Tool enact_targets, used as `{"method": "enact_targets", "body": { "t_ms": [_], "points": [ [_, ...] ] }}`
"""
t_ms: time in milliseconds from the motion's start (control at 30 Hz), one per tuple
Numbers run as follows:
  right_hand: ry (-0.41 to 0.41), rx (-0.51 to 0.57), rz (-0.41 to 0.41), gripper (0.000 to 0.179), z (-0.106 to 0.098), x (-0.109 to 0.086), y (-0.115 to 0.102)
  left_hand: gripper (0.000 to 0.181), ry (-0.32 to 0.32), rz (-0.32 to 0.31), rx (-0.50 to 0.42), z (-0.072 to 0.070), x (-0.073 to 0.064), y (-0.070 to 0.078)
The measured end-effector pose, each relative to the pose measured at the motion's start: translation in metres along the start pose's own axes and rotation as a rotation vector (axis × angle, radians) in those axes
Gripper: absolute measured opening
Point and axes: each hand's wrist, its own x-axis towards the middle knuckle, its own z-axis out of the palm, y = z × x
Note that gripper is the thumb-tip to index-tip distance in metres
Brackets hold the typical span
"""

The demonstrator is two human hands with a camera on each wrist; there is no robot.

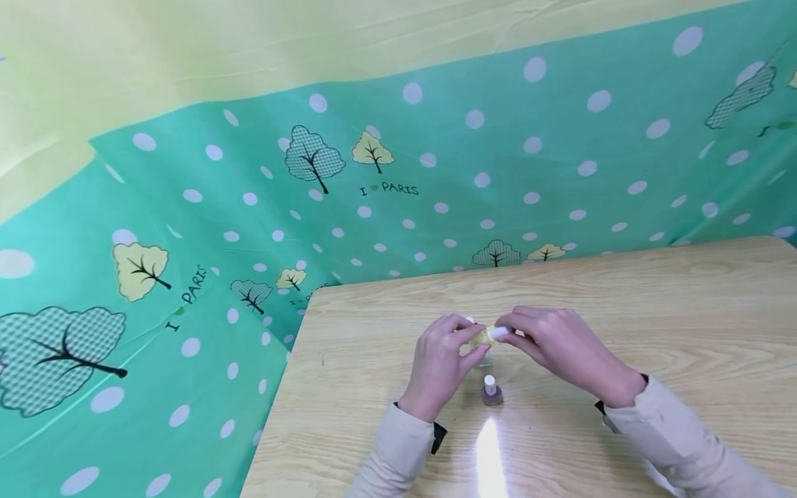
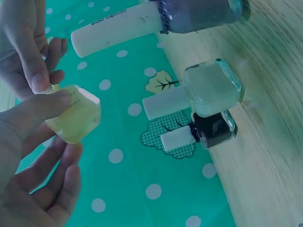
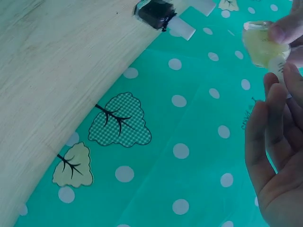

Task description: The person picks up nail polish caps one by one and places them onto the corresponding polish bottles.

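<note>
A nail polish bottle with pale yellow contents (image 2: 78,116) is held up over the table between both hands. My left hand (image 1: 436,356) pinches its glass body between thumb and fingers. With thumb and fingertips my right hand (image 1: 563,346) grips the white cap (image 1: 499,333); the cap's far end is hidden by the fingers. A purple-grey nail polish bottle (image 1: 492,395) stands upright on the table just below the hands. Farther back stand a pale, clear-looking bottle (image 2: 213,87) and a dark one (image 2: 215,130), both with white caps; the hands partly cover them in the head view.
The wooden table (image 1: 654,311) reaches back to a green polka-dot cloth (image 1: 436,173) with printed trees. More of this cloth hangs along the left edge. A bright reflection (image 1: 490,456) lies on the tabletop near the front.
</note>
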Motion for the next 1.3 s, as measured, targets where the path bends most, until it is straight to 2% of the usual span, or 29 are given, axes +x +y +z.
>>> {"method": "enact_targets", "body": {
  "t_ms": [300,500,867,1067,1300],
  "points": [
    [-0.013,0.027,0.025,0.012,0.004,0.000,0.000,0.026,-0.033,-0.041,0.000,0.000,0.001,-0.001],
    [-0.027,0.051,0.036,0.013,0.006,0.001,-0.001,0.025,-0.043,-0.070,-0.035,0.001,0.000,-0.004],
    [-0.030,0.062,0.057,0.017,0.007,0.002,0.002,0.025,-0.029,-0.083,-0.068,0.000,-0.002,-0.012],
    [-0.045,0.059,0.091,0.020,0.008,-0.002,0.006,0.026,-0.025,-0.107,-0.085,0.000,-0.008,-0.017],
    [-0.081,0.062,0.114,0.021,0.009,-0.006,0.010,0.026,-0.033,-0.169,-0.126,-0.001,-0.015,-0.025]
  ]
}}
